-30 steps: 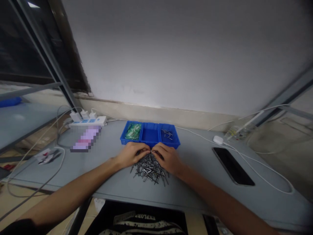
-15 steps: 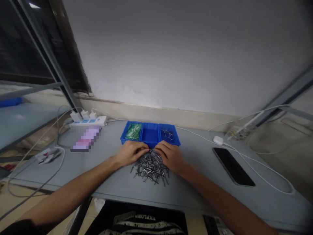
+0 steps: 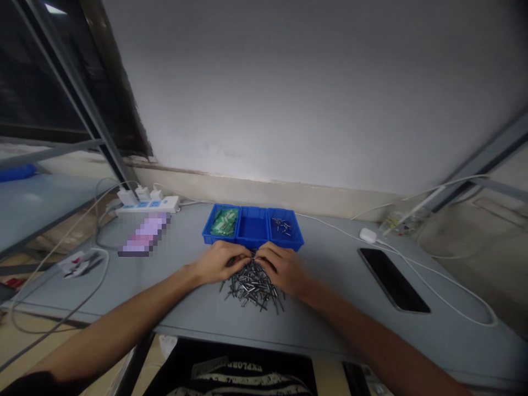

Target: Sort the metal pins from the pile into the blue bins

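A heap of small dark metal pins [image 3: 252, 287] lies on the grey table [image 3: 330, 275] in front of me. My left hand [image 3: 220, 260] rests at the heap's far left edge with its fingers curled in a pinch. My right hand [image 3: 281, 266] sits at the far right edge, fingers likewise bent toward the left hand. Their fingertips nearly meet over the top of the heap; what they pinch is too small to make out. Just behind the hands stands a blue three-part tray [image 3: 252, 237]: green parts [image 3: 224, 221] on the left, a bare middle, several pins [image 3: 282, 225] on the right.
A black phone [image 3: 392, 278] lies face up to the right, beside a white earbud case [image 3: 368, 235] and white cables [image 3: 445, 286]. A white power strip [image 3: 148, 204] with plugs sits at the back left, near a blurred pink object [image 3: 144, 235].
Both hands shifted slightly: they spread a little apart half a second ago, then drew together again over the far edge of the pin heap.
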Tool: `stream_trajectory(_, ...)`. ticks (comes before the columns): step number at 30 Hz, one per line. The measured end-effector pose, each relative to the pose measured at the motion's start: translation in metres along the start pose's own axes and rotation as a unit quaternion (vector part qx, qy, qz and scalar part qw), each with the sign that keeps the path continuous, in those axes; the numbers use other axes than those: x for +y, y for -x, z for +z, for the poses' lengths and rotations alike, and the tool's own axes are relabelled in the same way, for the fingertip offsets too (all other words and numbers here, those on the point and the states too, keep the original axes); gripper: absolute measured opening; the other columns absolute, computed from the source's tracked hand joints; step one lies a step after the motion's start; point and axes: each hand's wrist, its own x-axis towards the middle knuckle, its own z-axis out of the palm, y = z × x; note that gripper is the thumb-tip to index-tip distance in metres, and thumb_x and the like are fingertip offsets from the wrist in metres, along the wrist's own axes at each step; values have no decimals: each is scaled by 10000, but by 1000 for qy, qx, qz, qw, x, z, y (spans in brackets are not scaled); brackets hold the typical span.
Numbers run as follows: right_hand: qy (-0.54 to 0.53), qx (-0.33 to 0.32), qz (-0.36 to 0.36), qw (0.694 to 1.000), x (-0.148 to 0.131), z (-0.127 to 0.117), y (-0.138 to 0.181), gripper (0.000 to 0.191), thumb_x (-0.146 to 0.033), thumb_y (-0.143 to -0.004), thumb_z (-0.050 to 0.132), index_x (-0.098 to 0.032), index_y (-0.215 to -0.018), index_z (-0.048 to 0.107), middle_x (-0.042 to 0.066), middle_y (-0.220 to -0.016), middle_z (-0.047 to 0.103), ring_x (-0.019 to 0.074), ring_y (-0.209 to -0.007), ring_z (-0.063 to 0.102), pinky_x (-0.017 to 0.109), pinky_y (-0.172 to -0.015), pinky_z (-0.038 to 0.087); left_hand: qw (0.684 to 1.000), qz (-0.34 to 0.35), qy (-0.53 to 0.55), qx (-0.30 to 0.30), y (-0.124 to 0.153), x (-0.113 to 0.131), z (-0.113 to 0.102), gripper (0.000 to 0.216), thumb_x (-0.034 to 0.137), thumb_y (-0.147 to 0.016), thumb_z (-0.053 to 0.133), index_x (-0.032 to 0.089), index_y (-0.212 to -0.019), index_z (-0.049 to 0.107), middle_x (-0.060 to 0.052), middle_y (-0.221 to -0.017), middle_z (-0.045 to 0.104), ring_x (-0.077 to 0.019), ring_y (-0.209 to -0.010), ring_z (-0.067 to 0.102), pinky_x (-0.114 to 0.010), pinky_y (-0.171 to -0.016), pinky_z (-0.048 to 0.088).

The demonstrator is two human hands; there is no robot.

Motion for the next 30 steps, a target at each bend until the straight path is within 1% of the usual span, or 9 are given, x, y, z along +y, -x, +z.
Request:
stream_trajectory(7,37,-15,-18,999,1,1,0,284,-296,-1105,465,-194,-910,644,6,-838,677,141,-738,641,282,-668,422,1000,28,-12,6,-1,2,2,191,276,-1021,543,180,-997,707,-7,-783,703,-132,-710,652,-249,-676,470)
stream_trajectory(12,24,-5,-4,1000,4,0,1,233,-271,-1100,476,-198,-985,665,26,-920,711,141,-807,664,268,-721,454,1000,9,-14,27,-1,0,2,188,294,-1018,562,178,-1001,710,4,-744,685,-124,-673,634,-239,-658,459)
stream_trajectory(16,21,21,-14,999,8,-1,0,191,-252,-1088,499,-202,-1001,662,30,-945,718,143,-841,673,265,-762,482,999,-1,-19,48,-3,1,1,216,322,-1021,564,177,-984,719,5,-731,685,-119,-650,619,-238,-644,451)
stream_trajectory(20,81,43,-45,995,14,-8,-1,218,-220,-1087,482,-195,-967,663,37,-927,716,149,-844,679,267,-762,494,997,-9,-17,69,-3,2,1,232,340,-1023,562,179,-978,722,12,-718,684,-112,-635,607,-236,-630,437)
stream_trajectory(22,115,59,-76,989,17,-15,-2,218,-189,-1080,478,-193,-975,669,45,-938,721,152,-855,681,266,-774,503,998,-18,-16,63,-2,1,0,231,338,-1026,554,182,-990,720,19,-700,671,-106,-615,590,-232,-614,422)
stream_trajectory(24,134,88,-88,983,19,-23,-3,201,-184,-1068,497,-196,-980,678,49,-940,728,156,-856,682,265,-782,513,999,-27,-18,39,-2,1,-1,228,334,-1030,545,186,-1007,718,32,-661,643,-100,-584,566,-230,-596,405)
stream_trajectory(26,139,135,-44,980,22,-31,-4,199,-210,-1065,510,-195,-974,686,53,-917,732,160,-830,683,268,-769,517,999,-27,-27,-8,-3,1,-4,229,336,-1031,544,193,-1017,722,41,-622,618,-100,-558,551,-233,-585,394)
stream_trajectory(28,154,182,47,970,27,-37,-5,207,-272,-1070,514,-188,-1028,699,56,-901,739,168,-789,687,281,-743,515,997,-19,-42,-61,-4,1,-7,232,339,-1028,548,202,-1013,734,37,-622,628,-104,-556,559,-240,-587,392)
stream_trajectory(30,180,197,134,954,32,-41,-5,269,-354,-1074,510,-179,-1166,692,53,-886,751,177,-728,689,295,-695,502,993,-13,-57,-98,-5,3,-10,232,343,-1022,557,212,-1005,748,26,-643,655,-109,-568,575,-247,-591,390)
